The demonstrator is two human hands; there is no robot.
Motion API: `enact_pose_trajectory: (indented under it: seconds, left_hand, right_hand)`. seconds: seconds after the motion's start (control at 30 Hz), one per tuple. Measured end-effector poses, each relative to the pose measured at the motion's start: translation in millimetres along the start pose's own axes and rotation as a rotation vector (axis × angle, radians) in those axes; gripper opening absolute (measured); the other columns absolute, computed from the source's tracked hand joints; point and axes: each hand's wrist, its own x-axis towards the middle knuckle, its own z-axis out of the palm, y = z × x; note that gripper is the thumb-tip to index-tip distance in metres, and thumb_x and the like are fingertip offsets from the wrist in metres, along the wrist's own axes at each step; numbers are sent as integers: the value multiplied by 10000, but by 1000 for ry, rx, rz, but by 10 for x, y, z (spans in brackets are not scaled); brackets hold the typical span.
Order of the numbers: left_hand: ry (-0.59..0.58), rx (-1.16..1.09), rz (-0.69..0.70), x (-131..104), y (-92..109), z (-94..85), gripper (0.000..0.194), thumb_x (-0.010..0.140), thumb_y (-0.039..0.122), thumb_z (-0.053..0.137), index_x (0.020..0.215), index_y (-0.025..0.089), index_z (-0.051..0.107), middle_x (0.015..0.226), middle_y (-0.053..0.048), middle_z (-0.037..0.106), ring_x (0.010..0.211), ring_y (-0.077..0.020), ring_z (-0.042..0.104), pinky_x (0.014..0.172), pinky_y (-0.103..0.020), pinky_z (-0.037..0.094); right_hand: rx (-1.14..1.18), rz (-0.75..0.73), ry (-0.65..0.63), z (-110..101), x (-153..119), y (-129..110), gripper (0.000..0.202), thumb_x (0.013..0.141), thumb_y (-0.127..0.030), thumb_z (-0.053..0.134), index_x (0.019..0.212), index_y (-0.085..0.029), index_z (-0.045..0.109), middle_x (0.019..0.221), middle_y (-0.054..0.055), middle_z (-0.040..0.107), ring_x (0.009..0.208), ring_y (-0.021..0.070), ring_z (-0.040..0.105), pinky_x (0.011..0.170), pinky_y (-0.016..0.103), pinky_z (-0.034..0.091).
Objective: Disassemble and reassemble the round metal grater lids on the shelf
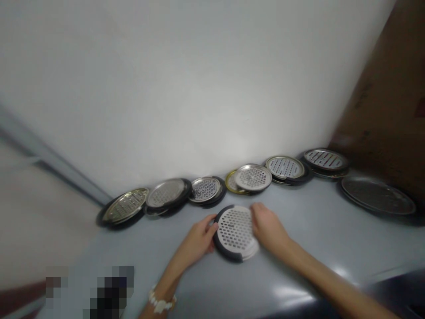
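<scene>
My left hand (202, 234) grips the left side of a round metal grater (235, 229), its thumb on the black rim. The grater has rows of holes and is tilted a little above the grey table. My right hand (267, 223) is closed at the grater's right edge, slightly blurred, its fingertips partly hidden. The black rim wraps around the grater's left side; bare metal shows at the lower right.
Several similar round graters stand along the white wall (186, 88), such as a yellow-rimmed one (231, 182) and a shiny one (128, 206). A dark round plate (378, 195) lies at the right, near a brown cardboard surface (385, 110). The grey table (206, 283) reaches forward.
</scene>
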Motion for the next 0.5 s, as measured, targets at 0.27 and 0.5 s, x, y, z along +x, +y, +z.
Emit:
enact_pose_trajectory:
  seconds: [0.27,0.5]
  left_hand:
    - [107,437,63,-73,331,66,786,907,535,541,1545,134,317,1322,-202,646,1190,-329,632,988,-422,478]
    - [-40,779,18,-54,607,187,1407,470,463,934,1609,182,158,1386,-248,558,1235,-436,565,1023,-503,450]
  right_hand:
    - [427,-72,231,-125,268,163,232,943,-151,423,861,-170,640,874,90,724,818,217,661,745,304,442]
    - [537,-19,168,-22,249,288,279,947,-174,402,794,-169,635,837,106,726,781,223,650,716,311,429]
